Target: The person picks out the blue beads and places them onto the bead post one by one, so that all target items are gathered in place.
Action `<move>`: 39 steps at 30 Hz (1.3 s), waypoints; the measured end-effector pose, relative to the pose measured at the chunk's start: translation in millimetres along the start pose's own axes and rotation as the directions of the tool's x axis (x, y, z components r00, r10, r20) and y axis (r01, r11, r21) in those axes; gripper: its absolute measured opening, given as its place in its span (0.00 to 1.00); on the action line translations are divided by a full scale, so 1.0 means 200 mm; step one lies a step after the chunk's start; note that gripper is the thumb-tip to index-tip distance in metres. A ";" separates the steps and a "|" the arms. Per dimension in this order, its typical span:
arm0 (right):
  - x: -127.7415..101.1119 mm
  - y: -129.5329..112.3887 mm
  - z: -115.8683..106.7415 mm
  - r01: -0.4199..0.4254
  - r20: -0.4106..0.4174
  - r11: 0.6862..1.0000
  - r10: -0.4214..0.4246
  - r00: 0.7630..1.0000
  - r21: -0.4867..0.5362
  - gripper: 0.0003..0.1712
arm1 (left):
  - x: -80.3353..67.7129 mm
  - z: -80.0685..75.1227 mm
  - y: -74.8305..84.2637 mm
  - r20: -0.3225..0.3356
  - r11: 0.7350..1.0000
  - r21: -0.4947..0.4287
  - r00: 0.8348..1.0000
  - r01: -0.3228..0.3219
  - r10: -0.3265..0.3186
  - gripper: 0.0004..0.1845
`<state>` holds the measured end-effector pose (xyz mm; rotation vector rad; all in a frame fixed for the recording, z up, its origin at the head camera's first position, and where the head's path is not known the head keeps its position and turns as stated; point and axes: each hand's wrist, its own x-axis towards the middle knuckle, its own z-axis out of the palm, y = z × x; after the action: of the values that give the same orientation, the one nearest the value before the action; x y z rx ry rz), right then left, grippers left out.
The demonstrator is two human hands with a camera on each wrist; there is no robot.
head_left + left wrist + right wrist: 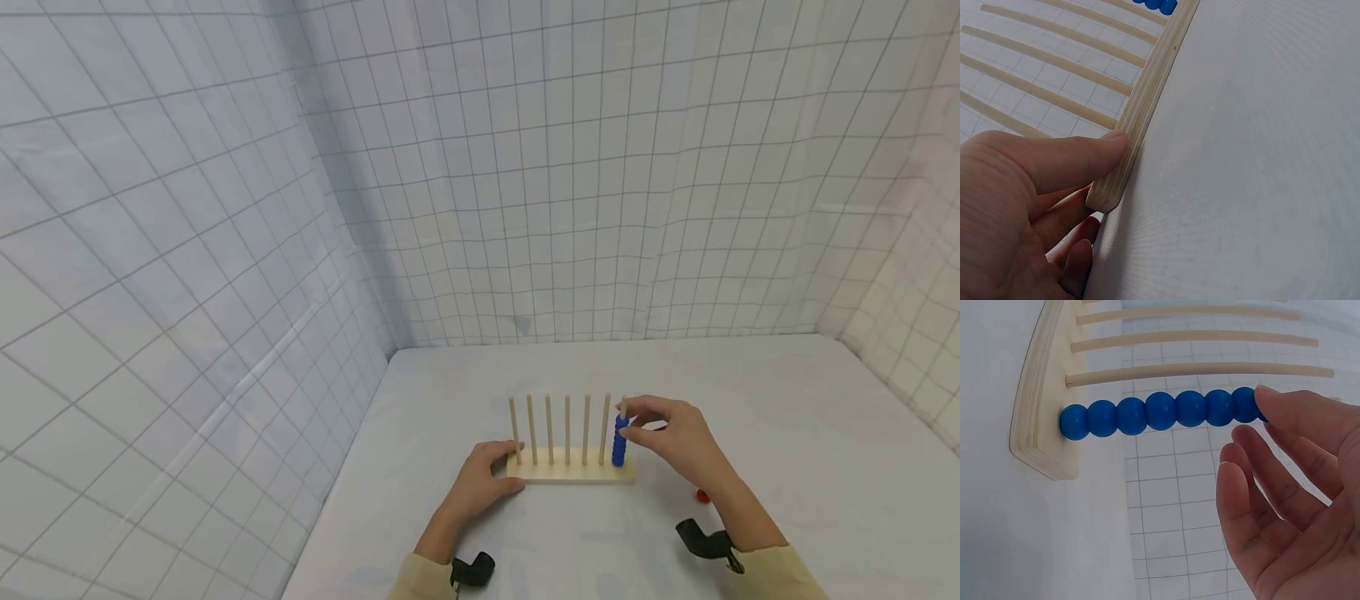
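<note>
A pale wooden base [570, 473] with a row of upright pegs [567, 429] stands on the white table. Several blue beads [619, 442] are stacked on the rightmost peg, and the other pegs are bare. My left hand [487, 479] grips the base's left end. Its thumb [1079, 159] presses the front edge of the base [1147, 106] and its fingers curl behind. My right hand [633, 419] pinches the top bead of the blue stack [1160, 412]. Its fingertip [1272, 403] covers that bead, and the other fingers hang loose below.
A small red bead [702, 495] lies on the table right of the base, close to my right forearm. Gridded white walls [570, 208] close in the table at the back, left and right. Black wrist straps [472, 571] show at the bottom edge.
</note>
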<state>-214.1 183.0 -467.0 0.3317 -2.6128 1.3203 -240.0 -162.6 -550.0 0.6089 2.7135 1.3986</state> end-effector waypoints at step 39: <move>-0.08 -0.03 -0.17 0.058 0.064 0.970 -0.044 0.997 -0.237 0.27 | -0.01 -0.13 0.09 0.018 0.990 0.139 0.999 -0.031 0.029 0.32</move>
<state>-194.8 208.9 -446.1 0.3998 -2.7532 0.9792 -237.8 -173.9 -521.8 0.6683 2.8185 1.2121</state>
